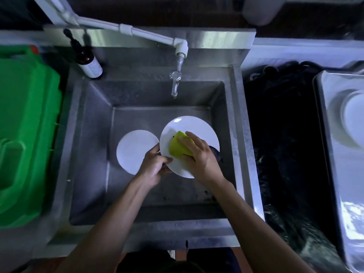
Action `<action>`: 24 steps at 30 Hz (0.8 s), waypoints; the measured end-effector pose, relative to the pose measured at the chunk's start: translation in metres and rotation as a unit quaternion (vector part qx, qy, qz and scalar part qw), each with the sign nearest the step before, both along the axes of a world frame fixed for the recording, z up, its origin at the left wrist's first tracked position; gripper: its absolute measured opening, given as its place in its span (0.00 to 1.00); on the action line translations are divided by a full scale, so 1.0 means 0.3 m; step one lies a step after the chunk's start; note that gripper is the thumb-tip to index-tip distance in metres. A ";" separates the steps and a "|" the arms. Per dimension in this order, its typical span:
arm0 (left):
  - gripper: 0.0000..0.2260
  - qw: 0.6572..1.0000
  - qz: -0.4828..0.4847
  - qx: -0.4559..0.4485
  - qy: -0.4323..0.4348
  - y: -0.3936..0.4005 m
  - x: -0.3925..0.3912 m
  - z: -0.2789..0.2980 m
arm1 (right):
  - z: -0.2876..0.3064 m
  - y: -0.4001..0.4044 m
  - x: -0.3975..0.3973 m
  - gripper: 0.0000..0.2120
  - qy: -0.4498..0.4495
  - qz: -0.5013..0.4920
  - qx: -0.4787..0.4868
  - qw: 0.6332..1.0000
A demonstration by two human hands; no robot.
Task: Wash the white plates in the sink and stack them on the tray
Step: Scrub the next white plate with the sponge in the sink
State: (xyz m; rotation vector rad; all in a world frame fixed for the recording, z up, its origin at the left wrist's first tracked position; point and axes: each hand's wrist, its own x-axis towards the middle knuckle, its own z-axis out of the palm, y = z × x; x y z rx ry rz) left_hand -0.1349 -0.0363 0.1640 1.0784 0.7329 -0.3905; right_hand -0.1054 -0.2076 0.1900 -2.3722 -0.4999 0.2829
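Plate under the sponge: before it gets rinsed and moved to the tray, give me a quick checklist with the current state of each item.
1. Hold on the plate: left hand grips its near-left rim. Ok.
2. Sponge contact: right hand presses the yellow sponge on the plate face. Ok.
3. Scrubbing complete: plate face looks white, but any residue or soap is too faint to judge. Cannot tell.
4. Water for rinsing: no stream visible from the tap. Not ok.
5. Landing spot: tray at right already holds a white plate; stacking room appears free. Ok.
6. Remaining work: a second plate lies on the sink floor, unwashed or not is unclear. Cannot tell.
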 end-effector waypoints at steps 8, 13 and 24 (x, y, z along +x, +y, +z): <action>0.23 0.999 0.008 -0.025 -0.035 0.032 -0.034 0.090 | 0.011 -0.042 -0.041 0.23 -0.102 0.081 -0.051 0.990; 0.23 0.997 -0.007 -0.047 -0.053 0.048 -0.064 0.098 | 0.025 -0.003 -0.037 0.22 -0.107 0.115 -0.029 0.987; 0.22 0.996 -0.070 -0.039 -0.032 0.103 -0.099 0.097 | 0.057 0.137 0.068 0.21 -0.133 0.130 -0.003 0.983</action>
